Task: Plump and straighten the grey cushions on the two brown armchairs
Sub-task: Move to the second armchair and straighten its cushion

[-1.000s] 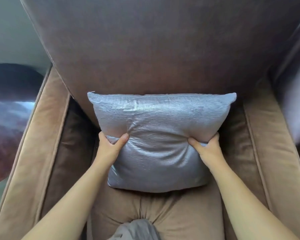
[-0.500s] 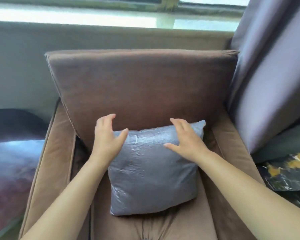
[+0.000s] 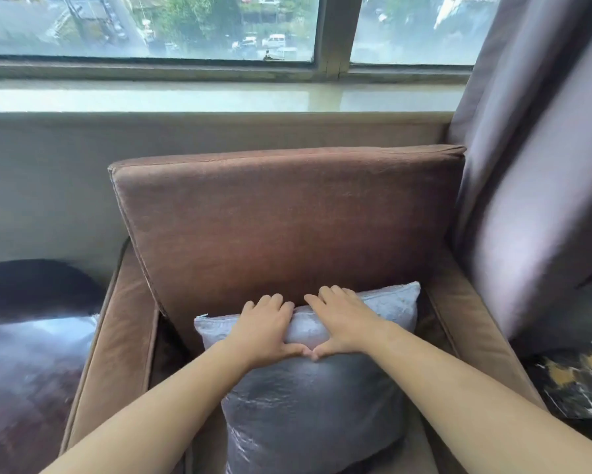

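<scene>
A shiny grey cushion (image 3: 308, 405) stands upright on the seat of a brown armchair (image 3: 287, 220), leaning against its backrest. My left hand (image 3: 265, 328) and my right hand (image 3: 344, 323) lie flat side by side over the cushion's top edge, fingers spread and curled over the back of it, thumbs meeting on its front face. Neither hand closes around the cushion. Only one armchair is in view.
A window and pale sill (image 3: 219, 97) run behind the chair. A grey curtain (image 3: 541, 186) hangs close at the right. A dark glossy round table (image 3: 24, 354) sits left of the armrest; a black and gold marble surface (image 3: 582, 381) lies at the right.
My hands left the cushion's sides, rose to its upper corners, then came together at the middle of the top edge. My head lifted and drew back, bringing the window into view.
</scene>
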